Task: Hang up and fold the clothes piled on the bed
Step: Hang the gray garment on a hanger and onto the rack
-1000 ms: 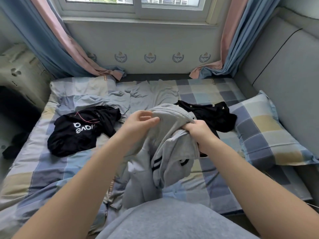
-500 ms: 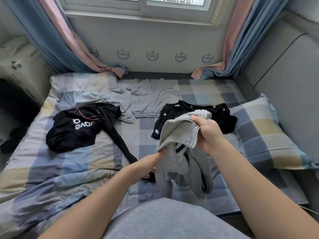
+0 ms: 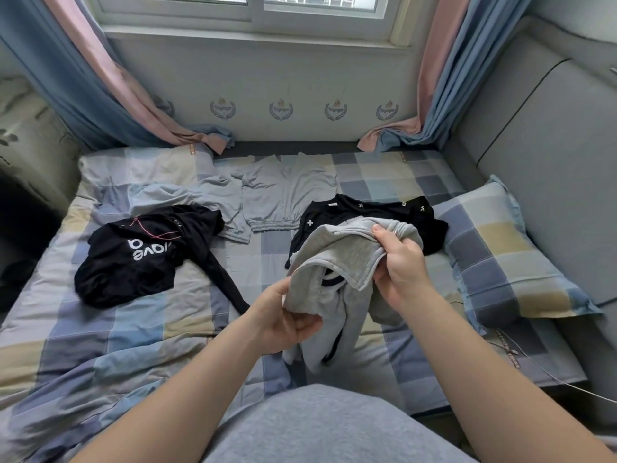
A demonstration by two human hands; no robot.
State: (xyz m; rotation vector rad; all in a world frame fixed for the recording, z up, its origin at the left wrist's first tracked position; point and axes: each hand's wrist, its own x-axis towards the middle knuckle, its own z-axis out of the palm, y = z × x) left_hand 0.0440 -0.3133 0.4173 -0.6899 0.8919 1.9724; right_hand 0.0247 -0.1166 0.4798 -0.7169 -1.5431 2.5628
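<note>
Person has both hands on one grey garment, held up off the checked bed.

Right hand grips the bunched top edge, thumb on top and fingers curled underneath. Left hand pinches a lower fold, palm up. The hands are a little apart, with the left lower and nearer the body. The rest of the garment hangs down between them, dark stripes showing. On the bed behind it: black top with white lettering on the left, black top with small white marks just behind the held piece, light grey shorts spread flat towards the window wall. Checked pillow on the right.
</note>
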